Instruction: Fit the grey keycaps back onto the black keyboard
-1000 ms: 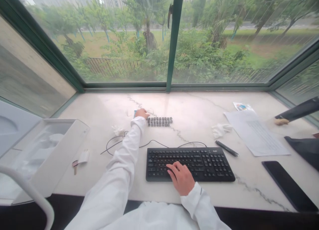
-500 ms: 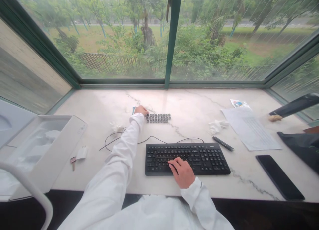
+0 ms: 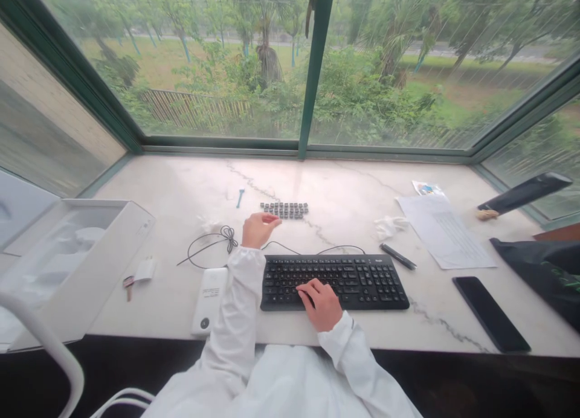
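Observation:
My left hand [image 3: 260, 229] is above the table, just in front of several rows of small dark keycaps [image 3: 290, 210]. Its thumb and fingers are pinched together; whatever may be between them is too small to make out. My right hand [image 3: 321, 304] rests over the lower left-middle of a black keyboard [image 3: 385, 279], thumb and forefinger drawn together at the keys. What those fingertips hold, if anything, is hidden. A small blue tool [image 3: 240, 198] lies left of the keycap rows. The keyboard's letter area shows small brownish spots.
A white device [image 3: 211, 300] lies beside my left sleeve, below a coiled black cable [image 3: 228, 239]. An opened white box [image 3: 109, 255], a key [image 3: 128, 285] and a white plug [image 3: 145, 269] are left. A pen [image 3: 397, 257], paper [image 3: 446, 231], tissue [image 3: 389, 226] and phone [image 3: 492, 313] sit right.
My left hand has drawn back from the left end of the keycap rows toward me, uncovering the blue tool and the white device. My right hand has stayed on the keyboard. The view has shifted slightly.

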